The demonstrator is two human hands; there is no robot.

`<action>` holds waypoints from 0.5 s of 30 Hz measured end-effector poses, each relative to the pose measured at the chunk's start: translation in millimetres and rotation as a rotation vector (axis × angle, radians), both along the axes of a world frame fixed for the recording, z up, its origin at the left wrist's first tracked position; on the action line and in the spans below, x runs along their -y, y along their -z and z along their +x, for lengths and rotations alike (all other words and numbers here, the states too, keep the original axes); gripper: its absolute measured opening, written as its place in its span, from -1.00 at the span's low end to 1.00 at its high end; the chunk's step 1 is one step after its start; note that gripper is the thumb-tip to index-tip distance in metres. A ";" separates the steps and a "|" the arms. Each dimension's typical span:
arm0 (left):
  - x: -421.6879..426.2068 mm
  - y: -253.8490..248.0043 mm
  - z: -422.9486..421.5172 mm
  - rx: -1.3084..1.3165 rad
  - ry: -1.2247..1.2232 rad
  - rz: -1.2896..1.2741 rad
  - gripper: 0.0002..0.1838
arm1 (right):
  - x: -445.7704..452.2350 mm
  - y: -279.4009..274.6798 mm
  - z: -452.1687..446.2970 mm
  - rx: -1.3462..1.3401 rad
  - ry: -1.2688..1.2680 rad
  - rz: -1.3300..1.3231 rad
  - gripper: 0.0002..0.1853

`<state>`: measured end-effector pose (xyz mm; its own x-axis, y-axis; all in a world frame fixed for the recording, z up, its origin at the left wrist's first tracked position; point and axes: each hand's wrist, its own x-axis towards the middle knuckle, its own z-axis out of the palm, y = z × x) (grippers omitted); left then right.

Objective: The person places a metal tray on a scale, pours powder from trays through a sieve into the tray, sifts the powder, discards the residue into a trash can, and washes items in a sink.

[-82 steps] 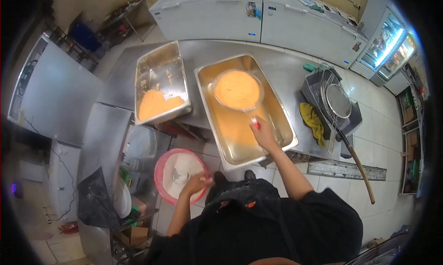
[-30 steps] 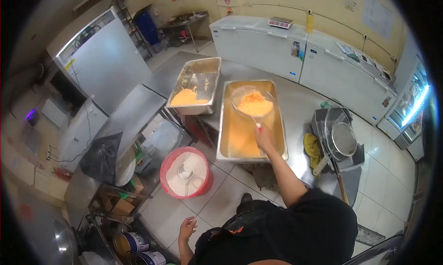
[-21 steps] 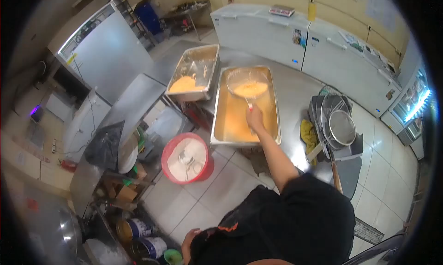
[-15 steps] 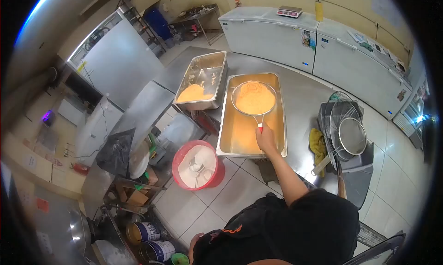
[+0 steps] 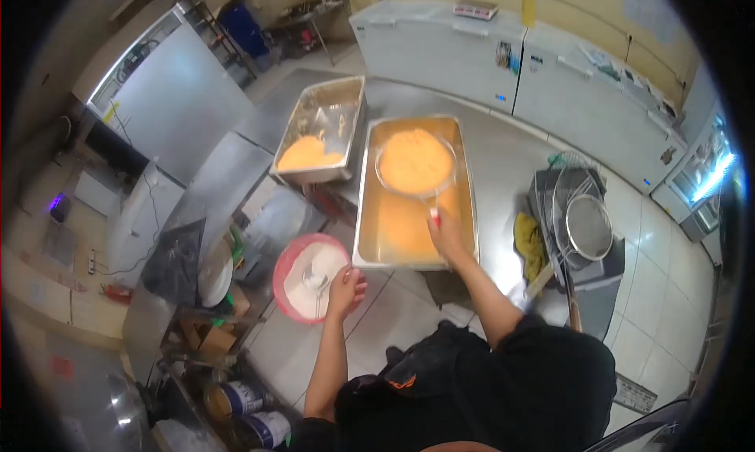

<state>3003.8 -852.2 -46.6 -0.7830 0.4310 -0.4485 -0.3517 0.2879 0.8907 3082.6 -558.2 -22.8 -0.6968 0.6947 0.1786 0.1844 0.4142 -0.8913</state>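
Observation:
My right hand is wrapped around the red-and-white handle of a round mesh sieve. A mound of orange-yellow powder fills the sieve. Beneath it is a deep steel pan with more of that powder spread over its bottom. My left hand is raised beside the right rim of a red tub, its fingers loosely bent and apart, with nothing visible in them. White powder and a metal scoop lie in the tub. A second steel pan, with powder at its near end, stands to the left.
On the right of the steel table are another sieve, a yellow-green cloth and dark trays. White chest freezers line the back wall, with a scale on top. Shelves with cans stand lower left.
My left hand has risen from near my body to beside the red tub. The sieve holds a fuller mound of powder and stays in my right hand. The whole view has shifted slightly.

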 end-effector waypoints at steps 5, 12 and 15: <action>-3.9 28.8 -8.7 0.079 -0.005 0.099 -0.55 | -15.8 -9.5 -20.1 0.071 0.006 0.012 -0.67; -1.8 1.3 9.2 0.136 0.105 0.121 -0.49 | 0.1 1.5 -11.1 0.040 0.034 0.067 -0.72; 40.3 -7.2 17.5 0.088 0.235 0.012 -0.43 | 7.0 1.8 6.7 0.115 0.037 -0.093 -0.68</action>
<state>3021.3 -892.4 -39.4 -0.6189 0.6024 -0.5041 -0.3524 0.3606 0.8636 3089.3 -565.2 -24.6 -0.6824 0.7302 0.0333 0.3009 0.3221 -0.8976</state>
